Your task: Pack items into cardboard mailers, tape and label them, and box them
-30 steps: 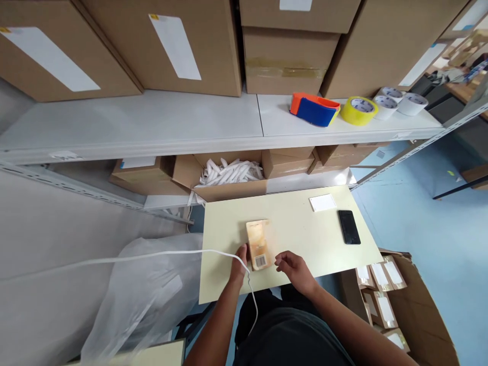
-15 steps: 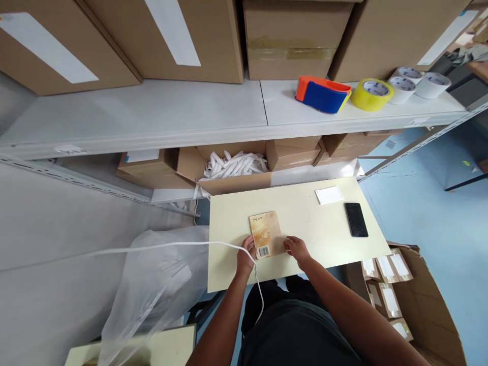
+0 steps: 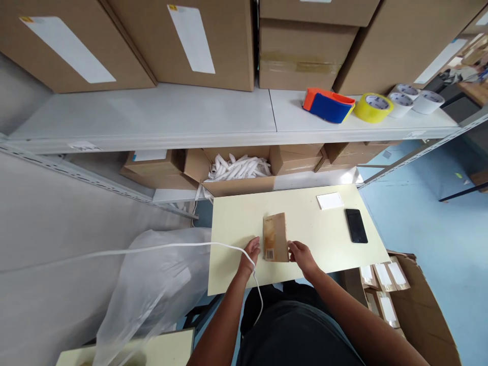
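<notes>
A thin tan-and-orange book (image 3: 276, 238) with a barcode near its lower left corner is tilted up over the cream table (image 3: 232, 218). My right hand (image 3: 302, 255) pinches its right edge between thumb and fingers. To the left of the book, my left hand (image 3: 251, 250) is open, its fingers apart and a small gap between them and the cover. A white cable (image 3: 224, 243) crosses the view in front of my left wrist.
A black phone (image 3: 356, 225) and a white card (image 3: 330, 201) lie on the table's right side. Behind it, a shelf (image 3: 171, 117) carries cartons, tape rolls (image 3: 373, 107) and a blue-orange tape dispenser (image 3: 329, 105). An open box (image 3: 419, 300) of packets stands at lower right.
The book has turned and tilted, its face now narrower and further right. My left hand has let go of its left edge, while my right hand holds the right edge.
</notes>
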{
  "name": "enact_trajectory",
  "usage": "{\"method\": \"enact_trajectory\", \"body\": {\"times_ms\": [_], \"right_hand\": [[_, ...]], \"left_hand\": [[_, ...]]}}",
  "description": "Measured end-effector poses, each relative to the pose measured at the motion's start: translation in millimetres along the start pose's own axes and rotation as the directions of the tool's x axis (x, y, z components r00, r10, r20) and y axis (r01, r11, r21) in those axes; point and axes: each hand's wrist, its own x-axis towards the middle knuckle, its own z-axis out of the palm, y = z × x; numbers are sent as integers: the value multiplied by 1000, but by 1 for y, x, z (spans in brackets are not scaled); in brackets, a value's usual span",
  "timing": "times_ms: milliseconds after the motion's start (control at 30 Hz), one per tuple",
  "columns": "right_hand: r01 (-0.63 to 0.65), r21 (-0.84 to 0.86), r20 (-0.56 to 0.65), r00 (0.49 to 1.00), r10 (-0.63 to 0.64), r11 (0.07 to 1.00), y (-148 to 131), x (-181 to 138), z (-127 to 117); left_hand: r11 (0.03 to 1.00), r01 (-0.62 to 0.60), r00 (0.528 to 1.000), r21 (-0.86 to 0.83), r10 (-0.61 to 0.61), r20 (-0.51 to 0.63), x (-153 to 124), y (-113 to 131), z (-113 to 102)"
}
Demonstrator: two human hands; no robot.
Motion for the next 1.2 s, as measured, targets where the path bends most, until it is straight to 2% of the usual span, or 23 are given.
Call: {"method": "enact_trajectory", "body": {"times_ms": [100,167,300,367,433,500,567,667,767,867,967,1100,1200], "right_hand": [[108,24,145,983,-110,994,-16,-22,10],[121,-6,196,974,-117,993,-20,-29,12],[-1,-86,128,992,12,996,-9,-26,6],[-42,-105,108,993,54,994,0,-22,0],[-70,-110,104,991,82,991,6,-21,-5],[-88,-99,102,990,98,991,7,-21,-9],[-84,-78,92,992,91,993,3,-22,-12],[-49,-60,76,996,53,997,-13,-23,-16],[-10,-56,70,997,14,998,-34,-27,-21],[34,-56,78,997,-29,998,-52,-32,-26],[86,-69,76,994,-81,994,-69,-33,-34],[200,-106,70,979,-193,974,-101,-23,-52],[369,-179,-9,926,-377,912,-147,-7,-76]], "left_hand": [[988,-23,986,150,47,-161,-4,9,-30],[971,-27,965,238,88,-248,-8,15,-49],[922,-54,932,383,184,-313,-15,23,-69],[823,-143,928,549,305,-216,-19,23,-67],[640,-270,917,720,398,-10,-23,19,-62],[472,-347,905,811,396,157,-24,13,-58],[377,-351,907,857,366,211,-18,8,-59],[347,-329,909,878,368,195,8,12,-74],[328,-301,902,896,404,155,47,30,-97],[261,-265,902,928,408,143,81,53,-118],[194,-268,908,943,379,180,102,64,-133],[152,-320,879,935,416,233,114,52,-146],[124,-342,854,932,454,253,121,39,-153]]}}
